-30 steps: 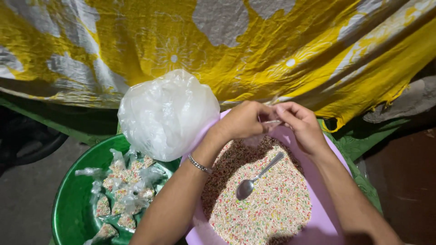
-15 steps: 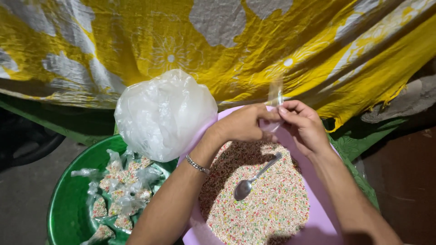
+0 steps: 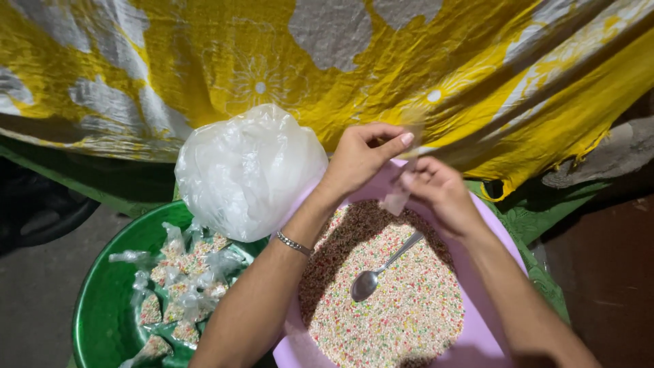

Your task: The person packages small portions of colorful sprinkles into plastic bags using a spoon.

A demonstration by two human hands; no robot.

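**Both hands on a small clear bag above the pink basin**

Down at lower left, small packets [image 3: 178, 294] lie piled in the green tub [image 3: 102, 320]: little clear knotted bags, each filled with pale, speckled grains. Just above them sits a big puffed-up plastic bag [image 3: 248, 170], whitish and crinkled, resting between the tub and the basin and touching the left forearm.

The pink basin [image 3: 487, 320] is filled with tiny multicoloured grains [image 3: 402, 300], mostly cream with red and green specks, darker near the far rim. A metal spoon [image 3: 381, 267] lies on top of them, bowl toward the camera, handle pointing up toward the hands.

Over the far edge of the basin, the left hand [image 3: 357, 158] is curled, thumb and forefinger pinching the top of a small clear bag [image 3: 396, 199]. The right hand [image 3: 439, 189] is closed around the same bag from the other side. The bag is thin, see-through and blurred, hanging just above the grains; whether it holds anything I cannot tell. A silver bracelet [image 3: 294, 243] rings the left wrist. Behind it all hangs a yellow cloth [image 3: 381, 61] with grey patches.
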